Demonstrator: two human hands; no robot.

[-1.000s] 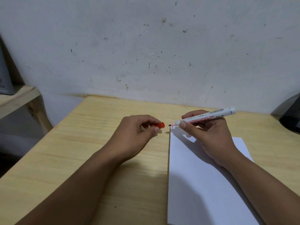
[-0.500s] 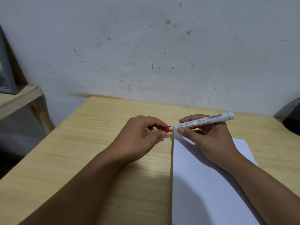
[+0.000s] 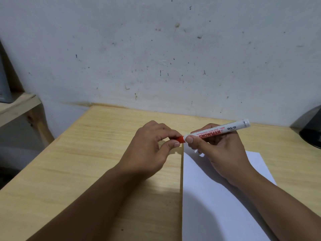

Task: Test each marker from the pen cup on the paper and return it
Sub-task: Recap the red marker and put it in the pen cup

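A: What is each grip doing?

B: Your left hand (image 3: 147, 150) pinches the red cap (image 3: 180, 139) between thumb and fingers, seated on the tip of the marker (image 3: 217, 131). Your right hand (image 3: 218, 152) is closed around the white barrel, printed SNOWMAN BG-12, with its tail tilted up to the right.

A: And where is that?

B: You hold the marker in the air, above the far left corner of the white paper (image 3: 217, 206), which lies flat on the wooden counter (image 3: 86, 162). A dark object (image 3: 311, 129) sits at the right edge.
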